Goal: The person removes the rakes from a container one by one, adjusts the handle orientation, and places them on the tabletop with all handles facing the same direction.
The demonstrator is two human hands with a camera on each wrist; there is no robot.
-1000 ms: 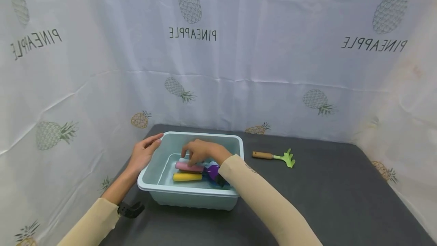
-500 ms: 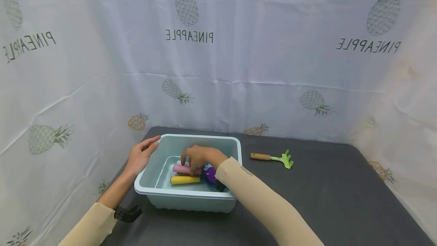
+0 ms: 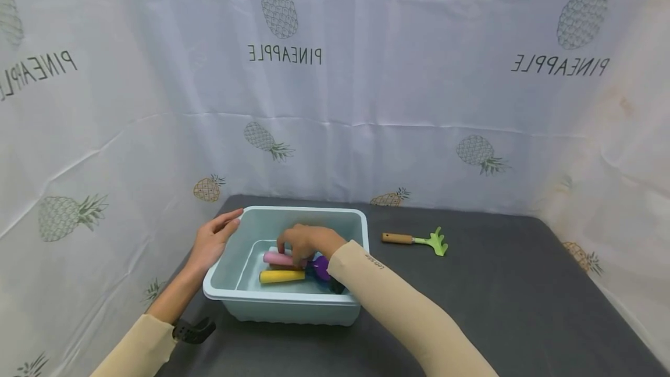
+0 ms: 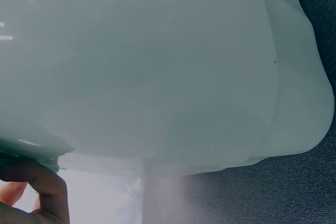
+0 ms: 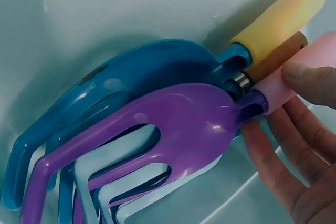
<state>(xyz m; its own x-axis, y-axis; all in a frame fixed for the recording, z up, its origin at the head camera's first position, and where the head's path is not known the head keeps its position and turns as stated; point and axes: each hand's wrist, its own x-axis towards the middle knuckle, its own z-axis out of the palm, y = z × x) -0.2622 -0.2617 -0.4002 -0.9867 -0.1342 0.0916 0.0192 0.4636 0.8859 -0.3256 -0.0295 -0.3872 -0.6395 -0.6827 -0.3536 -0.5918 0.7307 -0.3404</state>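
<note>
A pale green plastic basin (image 3: 282,313) stands on the dark table, and my left hand (image 3: 209,243) grips its left rim near the far corner. The left wrist view shows its bent fingers at the rim. Inside the basin, my right hand (image 5: 302,145) pinches the pink handle of a purple hand rake (image 5: 194,124), thumb on top and fingers beneath. That rake lies over a pale blue rake (image 5: 123,150). Beside it are a blue tool with a yellow handle (image 5: 283,19) and a brown wooden handle (image 5: 278,56), whose head is hidden.
To the right of the basin, a small green rake (image 3: 434,242) with a wooden handle lies on the table (image 3: 502,284). A white curtain (image 3: 335,162) printed with pineapples hangs behind and at both sides.
My right fingers have lowered and drawn in round the pink handle. The left hand keeps its place on the rim. The head view has shifted slightly.
</note>
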